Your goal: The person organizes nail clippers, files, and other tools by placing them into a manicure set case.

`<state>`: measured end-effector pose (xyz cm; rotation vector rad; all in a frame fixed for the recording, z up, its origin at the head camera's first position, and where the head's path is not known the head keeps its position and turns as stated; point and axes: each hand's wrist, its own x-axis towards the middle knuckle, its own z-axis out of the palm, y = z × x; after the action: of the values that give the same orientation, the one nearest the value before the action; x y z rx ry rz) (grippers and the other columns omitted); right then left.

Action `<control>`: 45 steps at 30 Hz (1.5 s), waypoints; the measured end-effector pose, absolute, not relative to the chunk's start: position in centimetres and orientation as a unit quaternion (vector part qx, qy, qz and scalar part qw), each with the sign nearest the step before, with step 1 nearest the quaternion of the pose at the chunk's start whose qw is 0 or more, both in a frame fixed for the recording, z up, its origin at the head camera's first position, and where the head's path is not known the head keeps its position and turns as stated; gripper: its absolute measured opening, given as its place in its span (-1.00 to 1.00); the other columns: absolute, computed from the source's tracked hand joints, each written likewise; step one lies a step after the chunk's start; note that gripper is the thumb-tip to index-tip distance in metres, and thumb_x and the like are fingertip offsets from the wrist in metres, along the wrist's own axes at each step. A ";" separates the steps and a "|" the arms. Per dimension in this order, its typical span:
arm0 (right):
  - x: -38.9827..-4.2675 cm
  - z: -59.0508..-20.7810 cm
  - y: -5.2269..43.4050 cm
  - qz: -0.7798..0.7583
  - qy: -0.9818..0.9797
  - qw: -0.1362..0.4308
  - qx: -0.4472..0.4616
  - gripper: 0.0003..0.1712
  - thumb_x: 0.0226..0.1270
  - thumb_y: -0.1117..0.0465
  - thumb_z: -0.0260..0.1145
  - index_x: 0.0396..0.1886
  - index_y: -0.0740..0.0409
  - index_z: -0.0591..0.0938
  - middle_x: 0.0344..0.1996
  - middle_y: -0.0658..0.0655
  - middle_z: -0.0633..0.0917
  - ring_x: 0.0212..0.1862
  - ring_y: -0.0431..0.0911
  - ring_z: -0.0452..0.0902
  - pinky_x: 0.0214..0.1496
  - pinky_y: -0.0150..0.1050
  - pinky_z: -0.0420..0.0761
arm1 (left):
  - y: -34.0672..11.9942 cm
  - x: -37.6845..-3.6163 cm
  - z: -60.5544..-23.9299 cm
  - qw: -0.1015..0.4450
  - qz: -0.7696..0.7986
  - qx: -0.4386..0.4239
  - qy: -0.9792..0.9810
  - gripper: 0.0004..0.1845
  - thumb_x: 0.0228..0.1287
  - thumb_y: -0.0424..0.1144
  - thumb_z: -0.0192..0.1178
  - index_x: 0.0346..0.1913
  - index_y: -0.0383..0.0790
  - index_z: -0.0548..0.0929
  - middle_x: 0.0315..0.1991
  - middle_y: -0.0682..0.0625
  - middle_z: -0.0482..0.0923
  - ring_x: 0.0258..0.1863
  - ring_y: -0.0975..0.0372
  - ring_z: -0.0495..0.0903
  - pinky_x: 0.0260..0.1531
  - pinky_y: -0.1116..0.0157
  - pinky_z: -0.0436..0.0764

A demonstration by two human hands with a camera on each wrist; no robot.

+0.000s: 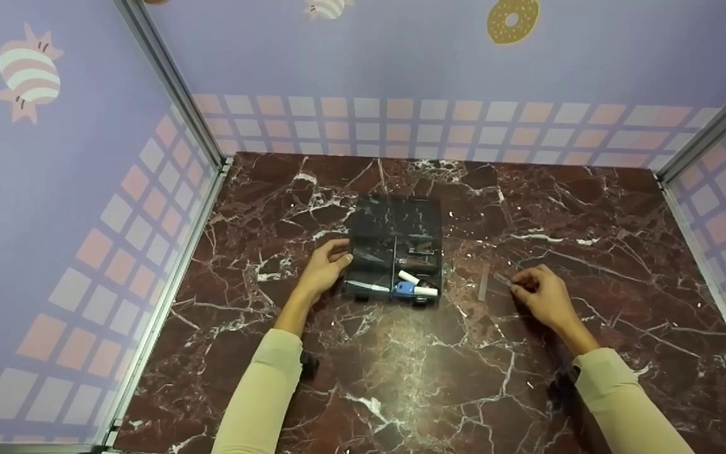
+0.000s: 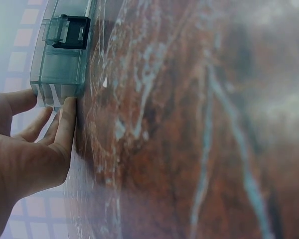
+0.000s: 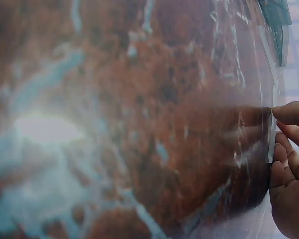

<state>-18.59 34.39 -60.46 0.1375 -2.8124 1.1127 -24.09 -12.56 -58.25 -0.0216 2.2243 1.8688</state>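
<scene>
A dark see-through plastic organizer box (image 1: pixel 396 217) with compartments lies on the table. My left hand (image 1: pixel 328 268) holds its left side; in the left wrist view, the thumb touches the upper edge and the fingers touch the side wall below a black latch (image 2: pixel 71 32). Inside the box are a blue piece (image 1: pixel 404 288), white sticks (image 1: pixel 426 292) and a slim pale tool (image 1: pixel 368 285). To the right, my right hand (image 1: pixel 542 296) pinches a thin clear strip (image 1: pixel 501 278) between thumb and fingers. Another flat translucent strip (image 1: pixel 483 282) lies between that hand and the box.
The dark red marbled tabletop (image 1: pixel 401 391) has white veins and a bright reflection. Purple patterned panels (image 1: pixel 363 57) stand behind and at both sides, with metal posts (image 1: pixel 174 82) at the corners.
</scene>
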 end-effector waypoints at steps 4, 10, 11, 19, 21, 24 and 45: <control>-18.6 -60.3 34.3 0.369 -0.927 0.050 0.039 -0.89 0.35 0.39 0.48 -0.16 0.32 0.76 -0.23 0.22 0.62 -0.22 0.05 0.54 -0.16 -0.23 0.46 | -12.6 -24.1 -58.3 0.118 0.637 -0.008 0.762 -0.48 0.61 -0.33 0.19 0.53 -0.29 0.44 0.46 -0.26 0.42 0.44 -0.07 0.46 0.31 -0.06 0.57; -18.6 -60.3 34.3 0.386 -0.921 0.049 0.026 -0.88 0.33 0.42 0.48 -0.17 0.32 0.74 -0.23 0.23 0.64 -0.19 0.04 0.55 -0.14 -0.29 0.45 | -12.5 -24.1 -58.4 0.115 0.636 -0.011 0.763 -0.48 0.60 -0.34 0.19 0.52 -0.30 0.44 0.46 -0.27 0.43 0.44 -0.07 0.47 0.31 -0.04 0.58; -18.6 -60.4 34.4 0.388 -0.920 0.049 0.025 -0.89 0.33 0.42 0.48 -0.18 0.32 0.74 -0.24 0.23 0.65 -0.19 0.04 0.54 -0.13 -0.29 0.45 | -12.5 -24.0 -58.3 0.115 0.636 -0.011 0.763 -0.49 0.60 -0.34 0.19 0.52 -0.30 0.44 0.46 -0.27 0.43 0.43 -0.07 0.47 0.31 -0.04 0.58; -18.3 -60.4 34.4 0.386 -0.921 0.049 0.019 -0.92 0.35 0.41 0.48 -0.20 0.24 0.75 -0.31 0.17 0.69 -0.23 0.00 0.52 -0.14 -0.23 0.45 | -12.4 -23.9 -58.2 0.114 0.641 -0.011 0.759 -0.48 0.59 -0.35 0.19 0.51 -0.32 0.45 0.46 -0.30 0.43 0.43 -0.08 0.47 0.30 -0.05 0.58; -18.3 -60.5 34.4 0.385 -0.922 0.048 0.021 -0.93 0.36 0.40 0.48 -0.19 0.23 0.75 -0.30 0.17 0.70 -0.21 0.00 0.53 -0.13 -0.23 0.46 | -12.4 -23.9 -58.4 0.115 0.640 -0.013 0.759 -0.48 0.59 -0.35 0.19 0.51 -0.31 0.45 0.46 -0.28 0.43 0.44 -0.08 0.47 0.29 -0.05 0.58; -18.2 -60.7 34.4 0.385 -0.921 0.049 0.022 -0.93 0.37 0.39 0.47 -0.19 0.22 0.75 -0.29 0.18 0.70 -0.19 0.03 0.53 -0.12 -0.21 0.46 | -12.5 -23.9 -58.5 0.115 0.640 -0.014 0.760 -0.48 0.59 -0.35 0.20 0.51 -0.30 0.45 0.46 -0.28 0.44 0.43 -0.07 0.48 0.28 -0.04 0.59; -21.0 -58.8 31.4 0.415 -0.905 0.071 0.064 -0.94 0.40 0.39 0.47 -0.19 0.26 0.74 -0.34 0.15 0.77 -0.33 -0.09 0.64 -0.26 -0.44 0.54 | -12.4 -24.0 -58.0 0.114 0.637 -0.012 0.762 -0.50 0.60 -0.33 0.19 0.51 -0.31 0.46 0.45 -0.27 0.45 0.44 -0.05 0.48 0.32 0.00 0.58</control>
<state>-20.97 31.43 -58.85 0.1923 -2.7216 1.2467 -24.02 -12.38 -58.04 -0.0351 2.2357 1.8683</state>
